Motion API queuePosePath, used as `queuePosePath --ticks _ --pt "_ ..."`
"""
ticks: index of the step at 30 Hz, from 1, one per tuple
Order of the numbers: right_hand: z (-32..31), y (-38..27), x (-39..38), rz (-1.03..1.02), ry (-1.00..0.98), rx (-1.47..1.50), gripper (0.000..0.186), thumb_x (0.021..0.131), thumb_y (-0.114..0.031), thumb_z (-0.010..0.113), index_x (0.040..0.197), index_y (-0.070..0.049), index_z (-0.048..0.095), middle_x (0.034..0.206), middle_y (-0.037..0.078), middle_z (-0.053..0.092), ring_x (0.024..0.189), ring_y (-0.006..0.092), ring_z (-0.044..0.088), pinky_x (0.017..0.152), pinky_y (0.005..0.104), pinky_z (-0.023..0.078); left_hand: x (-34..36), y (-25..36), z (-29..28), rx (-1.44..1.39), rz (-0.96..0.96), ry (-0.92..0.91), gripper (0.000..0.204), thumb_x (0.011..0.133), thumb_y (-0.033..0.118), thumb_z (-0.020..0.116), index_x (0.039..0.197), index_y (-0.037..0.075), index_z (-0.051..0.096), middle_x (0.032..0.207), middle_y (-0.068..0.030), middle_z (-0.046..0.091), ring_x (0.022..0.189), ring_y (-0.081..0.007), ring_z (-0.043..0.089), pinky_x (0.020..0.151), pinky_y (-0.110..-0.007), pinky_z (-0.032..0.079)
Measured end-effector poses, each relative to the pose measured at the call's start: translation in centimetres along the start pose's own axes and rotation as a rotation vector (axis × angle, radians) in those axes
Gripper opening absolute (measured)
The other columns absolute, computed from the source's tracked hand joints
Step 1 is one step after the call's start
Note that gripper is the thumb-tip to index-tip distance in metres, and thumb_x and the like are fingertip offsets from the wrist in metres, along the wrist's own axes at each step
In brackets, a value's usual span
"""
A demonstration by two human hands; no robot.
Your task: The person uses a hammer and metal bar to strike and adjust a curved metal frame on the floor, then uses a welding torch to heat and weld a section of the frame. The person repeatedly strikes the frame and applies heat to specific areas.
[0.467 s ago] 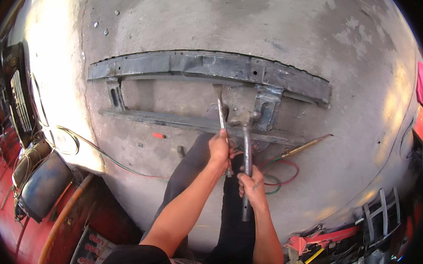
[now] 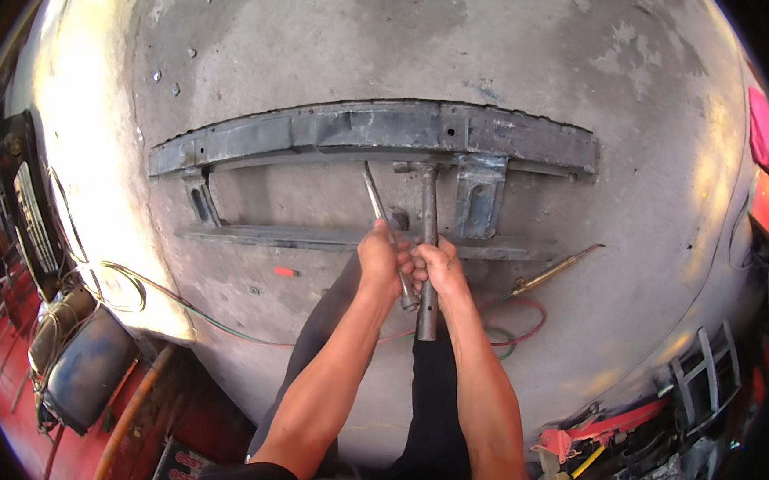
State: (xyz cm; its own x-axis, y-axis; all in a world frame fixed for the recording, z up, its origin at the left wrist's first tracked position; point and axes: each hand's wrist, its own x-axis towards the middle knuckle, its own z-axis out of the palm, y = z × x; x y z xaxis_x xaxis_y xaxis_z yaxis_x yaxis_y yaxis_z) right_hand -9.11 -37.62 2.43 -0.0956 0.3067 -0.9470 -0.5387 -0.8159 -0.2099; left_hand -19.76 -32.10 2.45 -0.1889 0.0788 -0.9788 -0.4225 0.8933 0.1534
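A long, slightly curved grey metal car beam (image 2: 347, 132) lies on the concrete floor ahead of me. Two brackets, a wide right one (image 2: 480, 202) and a narrower left one (image 2: 200, 197), join it to a thinner lower rail (image 2: 288, 236). My left hand (image 2: 378, 255) is closed round a chisel (image 2: 373, 189), whose tip points at the beam's near edge; whether they touch I cannot tell. My right hand (image 2: 438, 266) grips a hammer (image 2: 430, 208) by its handle, the head near the beam's near edge. Both hands are close together over the lower rail.
A brass-coloured torch (image 2: 551, 272) with red and green hoses (image 2: 520, 323) lies to the right. A small red object (image 2: 286, 272) sits below the rail. Car parts crowd the left, including a blue-grey housing (image 2: 90, 367); a red metal piece (image 2: 606, 425) lies lower right.
Both hands have moved: the right with the hammer forward and left, the left with the chisel slightly left. The chisel leans further left, and the hammer head is now nearer the beam.
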Motion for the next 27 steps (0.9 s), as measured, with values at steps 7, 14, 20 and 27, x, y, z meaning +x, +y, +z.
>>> queuePosePath --ticks 7,14,20,27 --pt "1.2 -6.0 1.7 0.008 -0.070 0.007 0.027 0.087 -0.011 0.062 0.111 -0.004 0.053 0.066 -0.001 0.049 0.048 0.0088 0.045 0.042 0.0290 0.040 -0.1 3.3 1.1 0.120 0.130 -0.127 0.038 0.110 0.038 0.040 0.098 0.004 0.052 0.071 -0.0053 0.051 0.047 -0.0126 0.041 0.041 -0.030 0.034" --pt "-3.7 -2.3 -9.7 -0.007 -0.052 -0.267 0.031 0.085 -0.007 0.063 0.113 -0.002 0.052 0.063 0.001 0.048 0.045 0.0123 0.046 0.040 0.0297 0.039 -5.5 -2.7 -2.5 0.226 0.089 -0.013 0.035 0.110 0.036 0.043 0.095 0.006 0.053 0.068 -0.0032 0.051 0.045 -0.0121 0.042 0.039 -0.030 0.034" --pt "-8.4 0.8 -22.2 0.086 0.130 -0.140 0.031 0.083 -0.007 0.063 0.111 -0.003 0.050 0.062 0.002 0.047 0.045 0.0133 0.048 0.040 0.0305 0.041 -14.4 -7.2 -2.5 0.328 0.003 -0.156 0.026 0.108 0.028 0.049 0.100 0.005 0.055 0.068 -0.0016 0.051 0.047 -0.0095 0.044 0.038 -0.027 0.035" --pt "-14.6 3.5 -25.9 0.129 0.268 -0.152 0.026 0.082 -0.009 0.064 0.102 -0.007 0.047 0.063 0.002 0.048 0.046 0.0137 0.049 0.040 0.0311 0.042 -18.8 -6.9 0.4 0.226 -0.014 -0.393 0.022 0.107 0.029 0.055 0.110 0.007 0.055 0.069 -0.0010 0.051 0.047 -0.0094 0.045 0.039 -0.027 0.035"
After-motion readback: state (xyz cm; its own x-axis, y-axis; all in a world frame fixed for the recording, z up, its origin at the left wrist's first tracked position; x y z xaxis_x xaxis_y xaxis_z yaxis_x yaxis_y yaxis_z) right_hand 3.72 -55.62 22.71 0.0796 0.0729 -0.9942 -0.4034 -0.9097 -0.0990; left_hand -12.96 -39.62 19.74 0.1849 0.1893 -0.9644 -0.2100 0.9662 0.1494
